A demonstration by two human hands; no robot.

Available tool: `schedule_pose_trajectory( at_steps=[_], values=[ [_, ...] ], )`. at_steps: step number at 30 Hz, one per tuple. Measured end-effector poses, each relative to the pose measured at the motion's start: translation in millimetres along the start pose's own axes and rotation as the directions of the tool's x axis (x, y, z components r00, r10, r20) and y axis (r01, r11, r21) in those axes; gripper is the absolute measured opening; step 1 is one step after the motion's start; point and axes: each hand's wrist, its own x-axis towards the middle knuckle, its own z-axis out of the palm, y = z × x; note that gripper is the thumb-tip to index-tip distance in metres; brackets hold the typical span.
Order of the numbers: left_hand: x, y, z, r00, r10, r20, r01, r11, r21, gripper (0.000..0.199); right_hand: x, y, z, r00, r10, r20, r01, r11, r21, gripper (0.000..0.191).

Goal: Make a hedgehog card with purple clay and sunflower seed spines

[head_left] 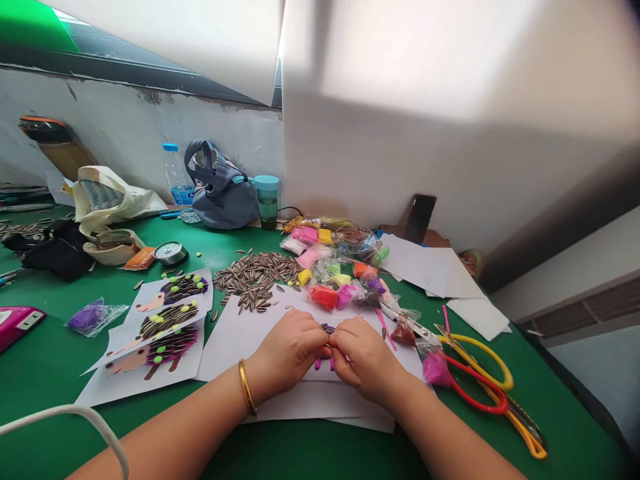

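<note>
Both left hand (293,348) and right hand (367,357) together, fingertips over half-hidden purple figure (328,329); cannot tell if gripping.

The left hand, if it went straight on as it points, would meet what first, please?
The left hand would probably meet the right hand first, though depth between them is unclear.

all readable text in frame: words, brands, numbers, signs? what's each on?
None can be read.
Plastic bottle: pale print on its blue label, too small to read.
White sheet at the right: faint marks near its lower edge, too faint to read.
</note>
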Motion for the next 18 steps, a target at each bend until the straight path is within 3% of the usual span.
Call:
schedule_pose_trajectory(
  at_steps=[7, 12, 18],
  values=[
    [-1.1, 5.1, 1.2, 0.998, -0.033, -0.052, 0.032, 0.999, -0.020, 0.024, 0.5, -1.7, -2.5, 1.000, 0.030, -0.002, -0.029, 0.996, 0.090, 0.019],
    [-1.9, 7.4, -2.2, 0.995, -0.097, -0.012, 0.097, 0.995, 0.005, 0.026, -1.0, 0.3, -6.3, 0.996, 0.069, 0.048, -0.073, 0.994, 0.085, 0.018],
    [0.8, 3.7, -5.7, 1.000, -0.009, 0.011, 0.008, 0.999, 0.040, 0.021, -0.7, 2.5, -9.3, 0.989, 0.040, 0.144, -0.056, 0.993, 0.108, 0.020]
  ],
)
